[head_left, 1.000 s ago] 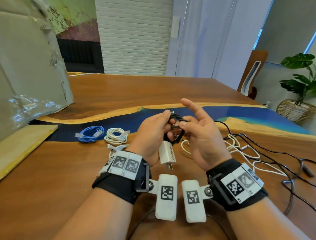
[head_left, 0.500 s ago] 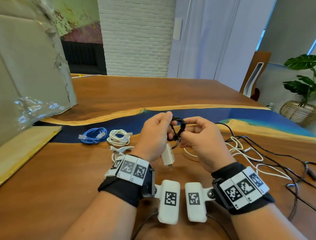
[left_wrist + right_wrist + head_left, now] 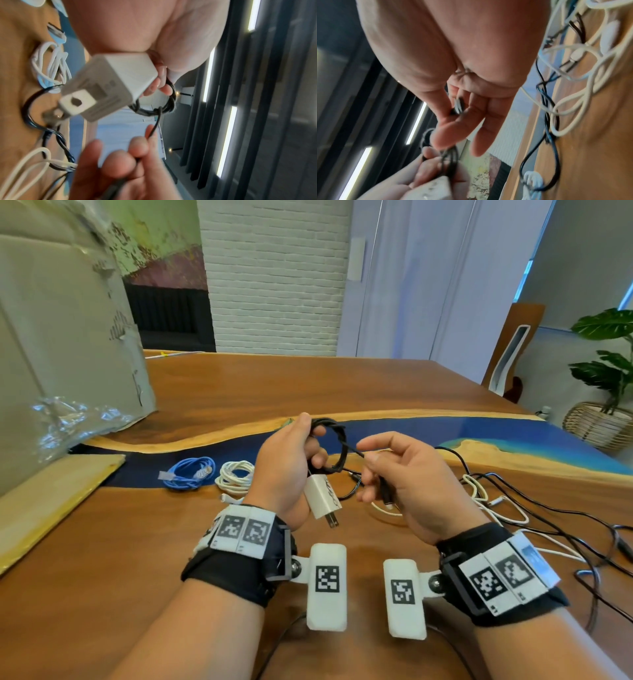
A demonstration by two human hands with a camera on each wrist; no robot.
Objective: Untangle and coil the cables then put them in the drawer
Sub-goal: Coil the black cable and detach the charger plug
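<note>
My left hand (image 3: 313, 436) grips a small coil of black cable (image 3: 339, 440) above the wooden table (image 3: 102, 559). A white charger (image 3: 322, 496) hangs from the coil, prongs down. My right hand (image 3: 368, 463) pinches the cable's free end, and the plug (image 3: 387, 499) pokes out below its fingers. In the left wrist view the charger (image 3: 111, 83) fills the middle, with the coil (image 3: 164, 106) behind it. The right wrist view shows the plug (image 3: 458, 106) between thumb and fingers. A blue coiled cable (image 3: 190, 472) and a white coiled cable (image 3: 236, 475) lie to the left. No drawer is in view.
A tangle of black and white cables (image 3: 496, 494) spreads over the table to the right. A large cardboard box (image 3: 61, 337) stands at the far left, and a pale board (image 3: 44, 501) lies in front of it. A potted plant (image 3: 596, 422) sits beyond the table's right edge.
My right hand has drawn away from the coil to the right, taking the cable's free end with it. The left hand has kept hold of the coil, and the charger has swung.
</note>
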